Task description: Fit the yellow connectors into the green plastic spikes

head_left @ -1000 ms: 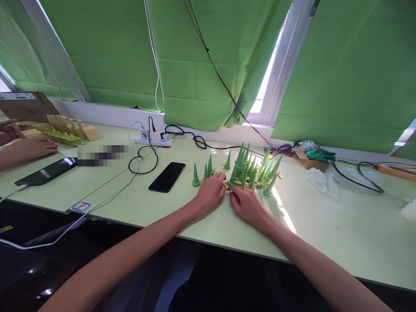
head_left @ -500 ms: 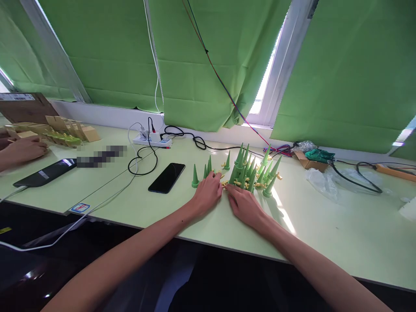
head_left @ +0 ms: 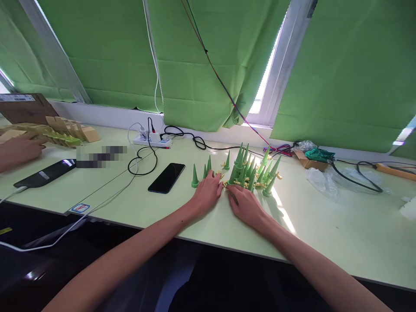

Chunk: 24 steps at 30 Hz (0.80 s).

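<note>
My left hand (head_left: 208, 190) rests low over the table with its fingers curled together. Beside it, my right hand (head_left: 243, 201) has its thumb and fingers drawn in, the fingertips almost meeting those of the left. Small pale yellow pieces (head_left: 225, 183) lie at the fingertips; whatever each hand pinches is too small and hidden to name. Just beyond the right hand stands a cluster of several green pointed cones (head_left: 242, 167), with more yellow pieces among their bases. A single green cone (head_left: 194, 177) stands left of my left hand, and another cone (head_left: 227, 161) stands behind it.
A black phone (head_left: 167, 178) lies left of my hands. Behind it are a power strip (head_left: 152, 141) and looped cables. At right are a small cardboard box (head_left: 310, 161) and clear plastic bags (head_left: 323, 183). Another person's hand (head_left: 22, 151) is by cardboard pieces at far left.
My two hands stay nearly in place, with only slight finger movement at the yellow pieces. At far left, the other person's hand has shifted slightly left.
</note>
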Tool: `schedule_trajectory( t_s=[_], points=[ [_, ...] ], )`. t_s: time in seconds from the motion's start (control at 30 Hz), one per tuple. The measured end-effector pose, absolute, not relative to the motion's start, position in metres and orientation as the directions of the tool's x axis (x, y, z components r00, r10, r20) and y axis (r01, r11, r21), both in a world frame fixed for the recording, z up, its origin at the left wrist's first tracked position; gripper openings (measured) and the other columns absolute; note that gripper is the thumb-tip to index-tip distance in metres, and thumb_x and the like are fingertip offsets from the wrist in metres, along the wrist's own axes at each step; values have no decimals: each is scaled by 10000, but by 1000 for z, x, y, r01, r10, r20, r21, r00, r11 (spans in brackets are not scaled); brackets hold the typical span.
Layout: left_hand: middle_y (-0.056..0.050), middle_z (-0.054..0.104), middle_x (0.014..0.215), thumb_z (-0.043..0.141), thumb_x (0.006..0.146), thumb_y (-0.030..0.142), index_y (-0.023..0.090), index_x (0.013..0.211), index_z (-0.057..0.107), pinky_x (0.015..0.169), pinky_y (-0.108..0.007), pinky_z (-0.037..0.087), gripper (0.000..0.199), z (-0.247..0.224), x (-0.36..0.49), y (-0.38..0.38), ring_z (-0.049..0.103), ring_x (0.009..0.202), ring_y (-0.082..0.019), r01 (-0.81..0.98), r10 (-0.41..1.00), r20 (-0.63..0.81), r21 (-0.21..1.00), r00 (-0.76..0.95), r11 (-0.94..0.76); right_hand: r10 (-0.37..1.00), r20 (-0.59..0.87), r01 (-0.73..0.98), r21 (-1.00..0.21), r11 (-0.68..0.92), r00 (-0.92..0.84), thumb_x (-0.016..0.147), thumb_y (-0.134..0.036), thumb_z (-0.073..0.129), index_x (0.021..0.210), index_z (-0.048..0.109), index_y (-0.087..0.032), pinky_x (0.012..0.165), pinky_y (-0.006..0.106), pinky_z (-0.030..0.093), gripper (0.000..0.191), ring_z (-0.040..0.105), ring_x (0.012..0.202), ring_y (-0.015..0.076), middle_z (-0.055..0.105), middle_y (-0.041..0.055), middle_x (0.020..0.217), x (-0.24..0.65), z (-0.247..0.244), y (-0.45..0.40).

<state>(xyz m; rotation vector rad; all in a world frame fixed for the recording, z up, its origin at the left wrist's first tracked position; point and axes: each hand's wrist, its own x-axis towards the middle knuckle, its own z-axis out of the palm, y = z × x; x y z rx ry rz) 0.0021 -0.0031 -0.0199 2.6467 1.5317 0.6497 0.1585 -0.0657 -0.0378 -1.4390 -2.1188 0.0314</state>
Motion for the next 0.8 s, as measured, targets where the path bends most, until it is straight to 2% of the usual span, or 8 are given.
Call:
schedule_trajectory(
  t_s=[0.2, 0.4, 0.53, 0.8],
  points=[
    [-104, 555, 1010, 338, 987, 355, 176, 991, 574, 661, -310, 452, 296, -21, 2, -4, 615, 805, -229, 829, 831, 338, 202, 441, -522, 865, 437, 869, -297, 397, -246, 936, -164, 421, 1166, 596, -170, 854, 308, 489, 289, 648, 997, 216, 663, 106, 1125, 159, -37, -65],
    [-115, 623, 941, 383, 970, 351, 162, 1085, 546, 713, -326, 457, 274, -17, 3, -8, 630, 901, -270, 821, 849, 278, 245, 450, -515, 866, 433, 879, -274, 390, -249, 954, -188, 401, 1162, 595, -177, 822, 310, 497, 286, 657, 962, 217, 665, 96, 1104, 160, -37, -67],
    [-114, 651, 910, 418, 951, 351, 164, 1068, 536, 690, -323, 447, 250, -15, 2, -10, 638, 876, -273, 811, 849, 266, 270, 455, -519, 866, 439, 890, -258, 377, -239, 954, -192, 396, 1229, 558, -169, 812, 316, 505, 320, 661, 967, 223, 653, 111, 1145, 159, -37, -68],
    [-87, 644, 891, 406, 935, 289, 183, 1033, 503, 657, -303, 431, 174, -14, 1, -10, 628, 852, -243, 758, 833, 346, 362, 432, -543, 861, 421, 877, -248, 412, -286, 935, -176, 406, 1258, 547, -162, 839, 322, 518, 353, 659, 997, 222, 614, 117, 1260, 158, -35, -68]
  ],
)
